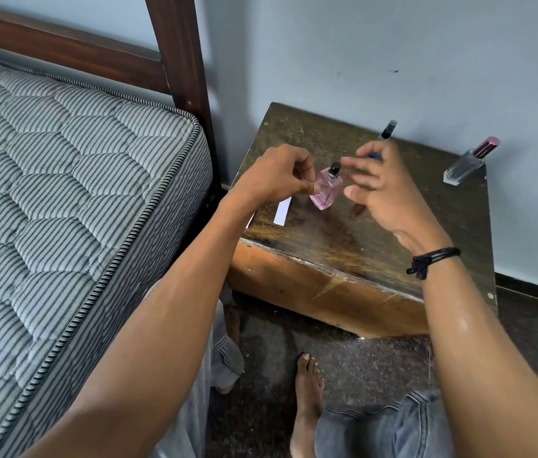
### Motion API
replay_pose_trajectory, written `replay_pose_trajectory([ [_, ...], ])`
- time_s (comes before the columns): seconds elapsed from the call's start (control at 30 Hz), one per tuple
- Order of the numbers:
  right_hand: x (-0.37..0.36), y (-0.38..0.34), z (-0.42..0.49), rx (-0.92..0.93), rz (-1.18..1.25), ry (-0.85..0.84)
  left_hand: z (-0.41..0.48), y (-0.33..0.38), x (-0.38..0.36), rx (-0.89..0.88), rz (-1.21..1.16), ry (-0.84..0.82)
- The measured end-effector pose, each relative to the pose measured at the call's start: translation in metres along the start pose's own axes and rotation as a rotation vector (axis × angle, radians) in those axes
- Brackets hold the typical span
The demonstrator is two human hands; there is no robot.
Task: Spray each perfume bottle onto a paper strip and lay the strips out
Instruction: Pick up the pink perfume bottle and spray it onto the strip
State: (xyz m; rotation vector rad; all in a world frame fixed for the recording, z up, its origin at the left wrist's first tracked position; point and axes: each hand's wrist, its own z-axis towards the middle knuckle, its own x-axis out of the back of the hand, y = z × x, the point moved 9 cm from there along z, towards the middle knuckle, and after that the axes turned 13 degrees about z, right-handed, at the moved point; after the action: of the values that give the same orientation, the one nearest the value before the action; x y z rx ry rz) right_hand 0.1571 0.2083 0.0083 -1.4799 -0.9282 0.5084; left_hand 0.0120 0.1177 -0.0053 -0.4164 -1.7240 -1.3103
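A small pink perfume bottle (pixel 326 193) with a black spray nozzle stands tilted on the dark wooden side table (pixel 343 239). My left hand (pixel 277 176) pinches the bottle's left shoulder with thumb and fingertips. My right hand (pixel 379 190) hovers just right of the nozzle, fingers spread and blurred, holding nothing I can see. A white paper strip (pixel 282 211) lies on the table left of the bottle. A second strip's corner (pixel 250 221) peeks from under my left wrist.
A slim bottle with a black cap (pixel 386 131) rises behind my right hand. A clear bottle with a pink cap (pixel 470 161) stands at the table's back right by the wall. A striped mattress (pixel 72 180) and a bedpost (pixel 181 54) lie left.
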Motion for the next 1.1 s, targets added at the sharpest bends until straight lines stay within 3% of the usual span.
replay_pose_trajectory([
  [0.13,0.039,0.001,-0.01,0.012,-0.291,0.271,-0.001,-0.007,0.001,0.021,-0.021,0.013],
  [0.27,0.042,0.02,-0.011,-0.107,-0.524,0.219,0.0,-0.001,-0.002,0.018,-0.117,0.008],
  [0.53,0.027,0.025,-0.006,-0.088,-0.611,0.168,0.004,0.01,-0.016,-0.006,-0.081,-0.069],
  [0.73,0.031,0.021,-0.007,-0.048,-0.571,0.209,0.004,0.01,-0.015,0.009,-0.077,-0.038],
  [0.97,0.034,-0.014,-0.013,0.181,-0.207,0.336,0.002,0.015,-0.02,0.023,-0.044,-0.017],
  [1.1,0.03,-0.024,-0.017,0.285,-0.125,0.332,0.002,0.017,-0.019,0.03,-0.008,-0.015],
])
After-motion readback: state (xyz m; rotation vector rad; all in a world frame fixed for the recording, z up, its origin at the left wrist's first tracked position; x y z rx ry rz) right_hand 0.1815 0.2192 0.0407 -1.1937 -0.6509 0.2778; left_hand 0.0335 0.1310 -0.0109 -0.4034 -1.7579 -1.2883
